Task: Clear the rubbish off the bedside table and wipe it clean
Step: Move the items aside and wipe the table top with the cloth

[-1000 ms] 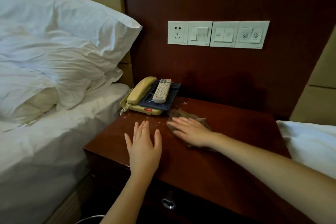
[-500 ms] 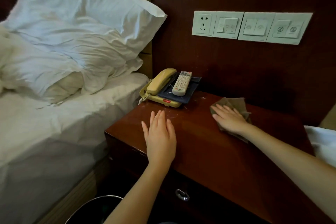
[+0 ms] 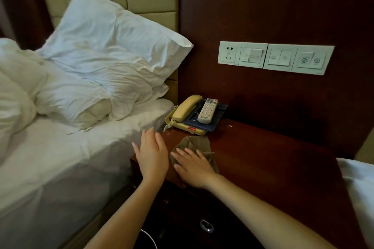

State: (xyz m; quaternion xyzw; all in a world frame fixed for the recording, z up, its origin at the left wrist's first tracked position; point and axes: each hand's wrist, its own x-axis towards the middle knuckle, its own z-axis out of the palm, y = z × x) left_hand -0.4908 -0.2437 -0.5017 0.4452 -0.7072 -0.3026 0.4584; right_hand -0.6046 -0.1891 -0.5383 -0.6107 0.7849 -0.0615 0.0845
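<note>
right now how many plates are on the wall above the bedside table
4, in one row: socket plate at the left end, switch plate next, double-button plate third, symbol plate at the right end. None look hidden.

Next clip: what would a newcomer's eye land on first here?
Two hands at the left edge of the bedside table: the right hand pressed flat on a brown cloth, the left hand open beside it. Behind them a yellow phone and a remote sit in the back left corner, below a white switch panel on the wall.
</note>
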